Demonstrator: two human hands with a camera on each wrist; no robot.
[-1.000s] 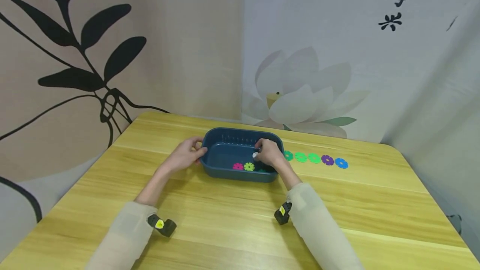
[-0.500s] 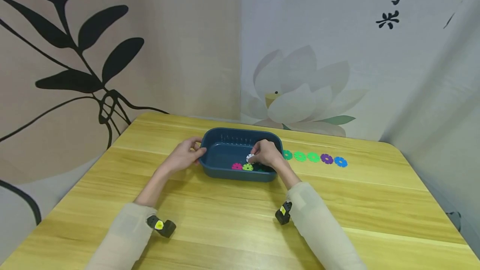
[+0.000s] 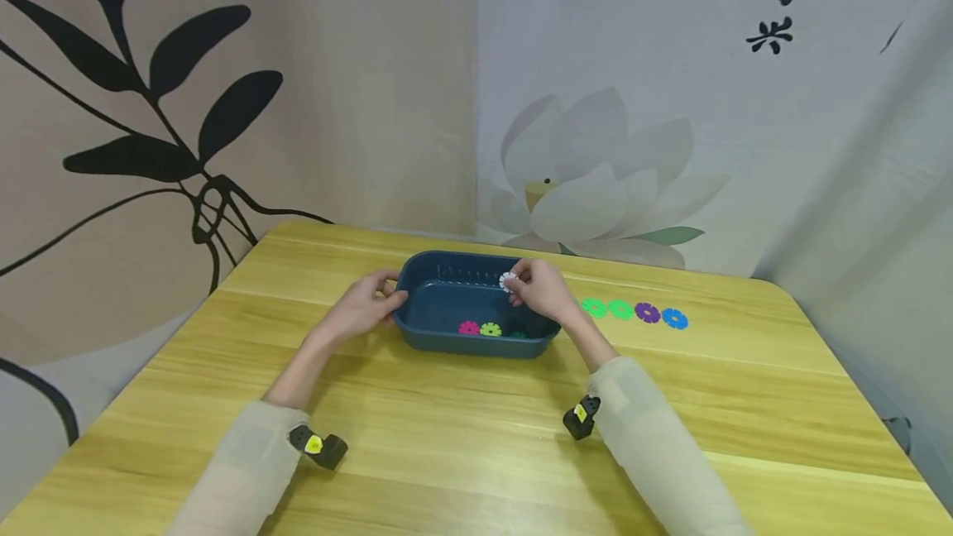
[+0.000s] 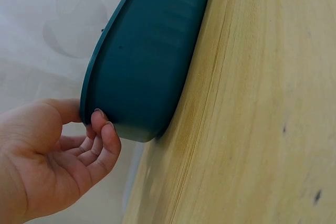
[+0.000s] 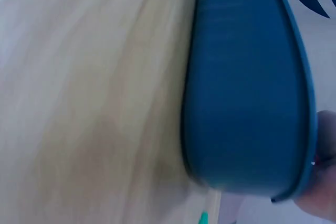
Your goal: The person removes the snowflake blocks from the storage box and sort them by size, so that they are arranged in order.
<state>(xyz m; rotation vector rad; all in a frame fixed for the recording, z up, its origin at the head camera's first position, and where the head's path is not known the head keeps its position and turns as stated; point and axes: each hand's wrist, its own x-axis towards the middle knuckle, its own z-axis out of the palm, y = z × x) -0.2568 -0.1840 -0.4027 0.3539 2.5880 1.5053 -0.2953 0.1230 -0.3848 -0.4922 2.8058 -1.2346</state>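
A dark blue plastic basin (image 3: 439,342) stands on the wooden table. My left hand (image 3: 361,304) grips its left rim, thumb on one side and fingers on the other, as the left wrist view also shows at the basin's wall (image 4: 142,56). Over the basin's right part, my right hand (image 3: 545,289) pinches a white notched disc (image 3: 508,282) between thumb and fingers. Inside lie a pink disc (image 3: 469,328), a yellow-green disc (image 3: 490,329) and a dark green disc (image 3: 519,335), which is hard to make out. In the right wrist view the fingers are mostly cut off.
To the right of the basin, a row of discs runs across the table (image 3: 476,437): light green discs (image 3: 620,309), a purple disc (image 3: 647,313) and a blue disc (image 3: 675,318). A printed curtain (image 3: 387,106) hangs behind the table's back edge.
My right hand moved left inside the basin, then rose up and right with the white disc. It now covers the green disc at the row's near end. My left hand stays on the rim.
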